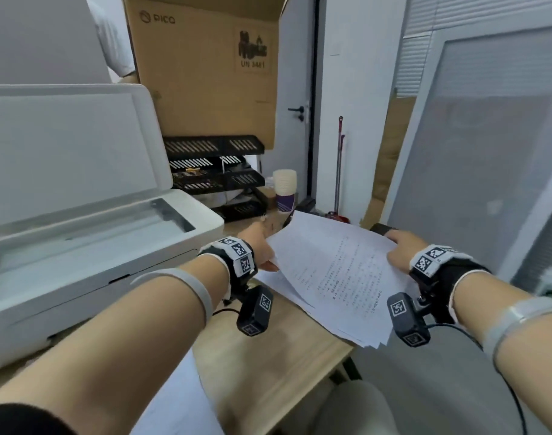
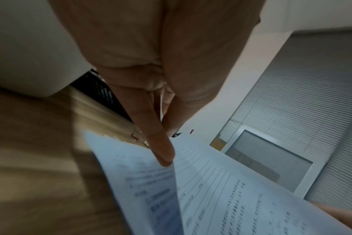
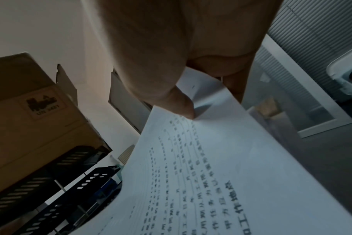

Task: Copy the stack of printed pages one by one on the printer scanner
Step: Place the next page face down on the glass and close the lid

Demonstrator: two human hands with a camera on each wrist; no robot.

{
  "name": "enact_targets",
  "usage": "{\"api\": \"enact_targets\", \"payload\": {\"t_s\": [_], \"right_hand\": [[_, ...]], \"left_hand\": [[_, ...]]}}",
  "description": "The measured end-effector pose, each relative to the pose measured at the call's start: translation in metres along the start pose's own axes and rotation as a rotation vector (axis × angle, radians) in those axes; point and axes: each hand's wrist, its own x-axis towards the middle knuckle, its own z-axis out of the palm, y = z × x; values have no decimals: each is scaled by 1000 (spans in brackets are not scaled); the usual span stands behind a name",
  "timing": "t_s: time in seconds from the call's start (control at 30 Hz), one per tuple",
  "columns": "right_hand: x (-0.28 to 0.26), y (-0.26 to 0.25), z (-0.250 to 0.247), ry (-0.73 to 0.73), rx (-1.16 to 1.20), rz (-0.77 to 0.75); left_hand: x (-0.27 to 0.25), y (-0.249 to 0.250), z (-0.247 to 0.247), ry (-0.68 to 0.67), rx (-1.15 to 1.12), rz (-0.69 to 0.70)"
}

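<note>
White pages (image 1: pixel 331 271) w/ black print. White printer (image 1: pixel 89 221). Light wood desk (image 1: pixel 268 372). Brown box (image 1: pixel 205 73), black logo. Black slotted trays (image 1: pixel 215 171). White cups (image 1: pixel 284 183), bottom one purple. Wristbands (image 1: pixel 237 249) b&w checkered.

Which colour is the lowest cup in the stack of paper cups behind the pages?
Purple; the paper cups above it look cream. The head view shows this best.

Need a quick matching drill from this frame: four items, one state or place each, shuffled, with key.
Items:
1. scanner lid
2. top page
3. paper cups
4. cardboard box

States:
A. stacked beside the black trays
B. raised open
C. standing behind the black trays
D. held by both hands, lifted off the stack

Pairs: 1-B, 2-D, 3-A, 4-C
</note>
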Motion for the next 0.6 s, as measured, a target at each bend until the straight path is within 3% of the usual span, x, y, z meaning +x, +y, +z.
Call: {"api": "enact_targets", "payload": {"t_s": [0.1, 0.2, 0.33, 0.4, 0.47, 0.6], "right_hand": [[3, 6, 10, -27, -19, 14], [-2, -8, 16, -15, -63, 44], [-24, -71, 22, 110, -132, -139], [-44, -113, 35, -5, -24, -315], [-67, -151, 60, -215, 90, -432], [-109, -205, 114, -638, 181, -487]], "left_hand": [[11, -14, 9, 70, 224, -12], [2, -18, 8, 45, 267, -40], [-17, -27, -16, 27, 286, 16], [-34, -35, -35, 23, 279, 46], [-48, -50, -52, -46, 186, 30], [-86, -88, -86, -137, 198, -44]]}}
